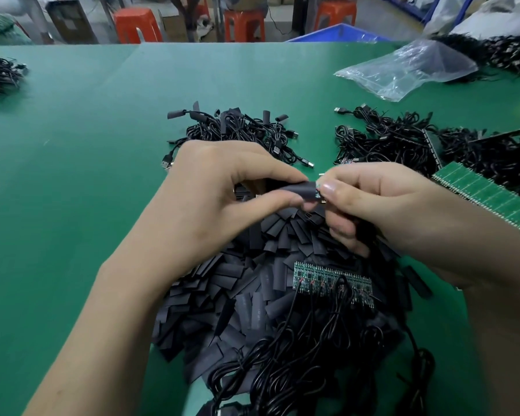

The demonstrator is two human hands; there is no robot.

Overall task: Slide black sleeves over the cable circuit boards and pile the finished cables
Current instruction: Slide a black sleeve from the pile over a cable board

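Broadly, a green table (72,145) carries a heap of loose black sleeves (252,295), with a pile of sleeved cables (237,130) just beyond it. Left hand (222,181) and right hand (382,199) meet above the heap, where a row of wired boards (332,280) lies. The left pinches one black sleeve (300,190) between thumb and forefinger. The right pinches a circuit board (318,187) at the sleeve's open end.

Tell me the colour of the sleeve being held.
Black sleeve, seen in the head view.
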